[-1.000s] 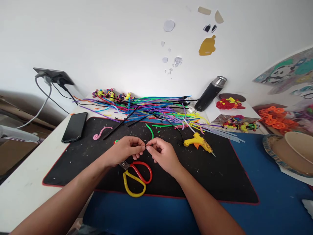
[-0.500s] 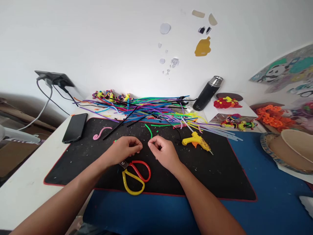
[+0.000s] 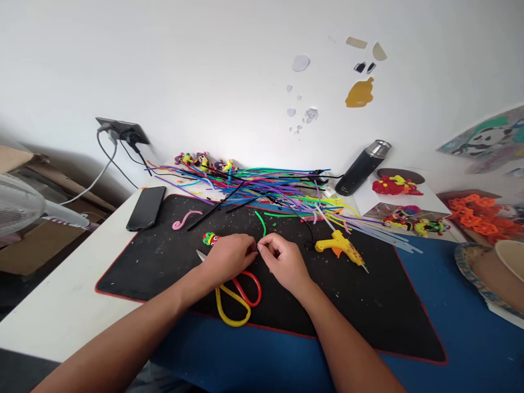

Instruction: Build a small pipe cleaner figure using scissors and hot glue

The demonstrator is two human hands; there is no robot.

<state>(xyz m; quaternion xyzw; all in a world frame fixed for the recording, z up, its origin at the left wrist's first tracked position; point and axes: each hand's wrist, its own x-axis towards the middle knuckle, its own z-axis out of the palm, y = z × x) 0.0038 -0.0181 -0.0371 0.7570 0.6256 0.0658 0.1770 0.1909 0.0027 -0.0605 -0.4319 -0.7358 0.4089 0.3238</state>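
My left hand (image 3: 232, 256) is closed in a pinch over the black mat (image 3: 364, 305); what lies between its fingertips is too small to name. Its fingertips meet those of my right hand (image 3: 284, 262), also pinched on something tiny. Under my left hand lie scissors with red and yellow handles (image 3: 233, 311), partly covered. A small red figure with green and yellow on top (image 3: 210, 238) shows just beyond my left hand. A green stem (image 3: 261, 222) lies just past my right fingertips. To the right rests a yellow glue gun (image 3: 341, 248).
Many coloured stems (image 3: 262, 185) are heaped along the wall. A curled pink piece (image 3: 186, 219) and a phone (image 3: 146, 208) lie left. A black flask (image 3: 363, 168) stands back right, near a white box (image 3: 362, 199). A fan (image 3: 20, 204) is far left.
My hands have come together and their fingertips now meet. The camera view has shifted, so the scene sits farther right. More of the red figure and the scissor blade shows.
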